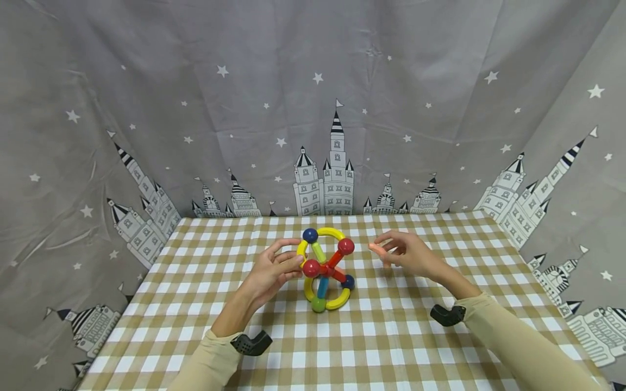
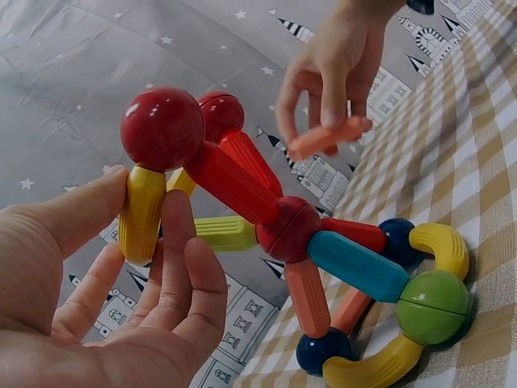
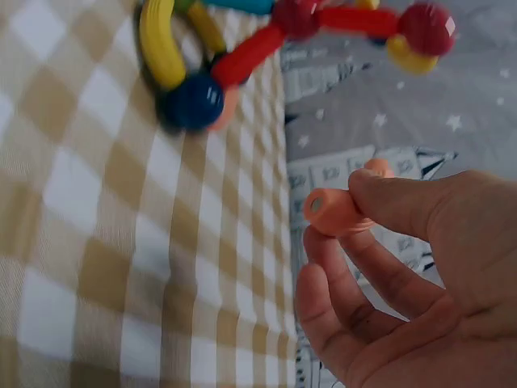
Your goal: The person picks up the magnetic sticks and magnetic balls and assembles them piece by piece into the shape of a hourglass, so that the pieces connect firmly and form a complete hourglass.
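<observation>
A magnetic ball-and-stick model (image 1: 323, 288) stands on the checked cloth. Red, blue and green balls are joined by straight sticks and curved yellow ones, around a central red ball (image 2: 288, 229). My left hand (image 1: 266, 271) is at the model's left side, pinching an upper curved yellow stick (image 2: 141, 214) between thumb and fingers, just below a red ball (image 2: 161, 129). To the right of the model, my right hand (image 1: 408, 254) holds a loose orange stick (image 3: 331, 212) above the cloth, thumb against fingers. A round metal spot shows on the stick's end.
The brown-and-white checked cloth (image 1: 381, 347) covers the table. Behind it and at both sides hangs a grey curtain (image 1: 313, 179) printed with castles and stars. A black wrist device (image 1: 251, 343) sits at the left cuff, another (image 1: 447, 315) at the right.
</observation>
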`<state>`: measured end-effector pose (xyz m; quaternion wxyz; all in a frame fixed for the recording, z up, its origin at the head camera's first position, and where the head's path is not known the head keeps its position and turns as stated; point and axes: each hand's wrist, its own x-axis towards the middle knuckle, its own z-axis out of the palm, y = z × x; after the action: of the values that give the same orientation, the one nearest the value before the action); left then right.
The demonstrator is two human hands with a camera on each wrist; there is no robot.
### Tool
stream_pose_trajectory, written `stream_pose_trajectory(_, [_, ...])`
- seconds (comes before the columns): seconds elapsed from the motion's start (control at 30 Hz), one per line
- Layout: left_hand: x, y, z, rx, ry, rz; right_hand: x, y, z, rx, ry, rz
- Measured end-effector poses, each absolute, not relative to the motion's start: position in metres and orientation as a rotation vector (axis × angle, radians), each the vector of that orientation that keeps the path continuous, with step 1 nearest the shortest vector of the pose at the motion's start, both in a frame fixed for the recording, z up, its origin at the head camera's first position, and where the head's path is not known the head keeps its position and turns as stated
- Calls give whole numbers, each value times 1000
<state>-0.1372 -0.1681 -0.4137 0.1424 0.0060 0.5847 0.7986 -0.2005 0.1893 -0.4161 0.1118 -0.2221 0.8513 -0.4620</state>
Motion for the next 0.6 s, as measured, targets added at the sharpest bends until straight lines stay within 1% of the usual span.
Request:
stream_pose_trajectory(0.33, [-138,-168,-412,11,1686,2313,-157,174,-392,-625,2197,-1678])
stream_pose_trajectory(0.6, [-136,-166,-412,2,1679,2323,-137,155,-384,-469,2118,-1763])
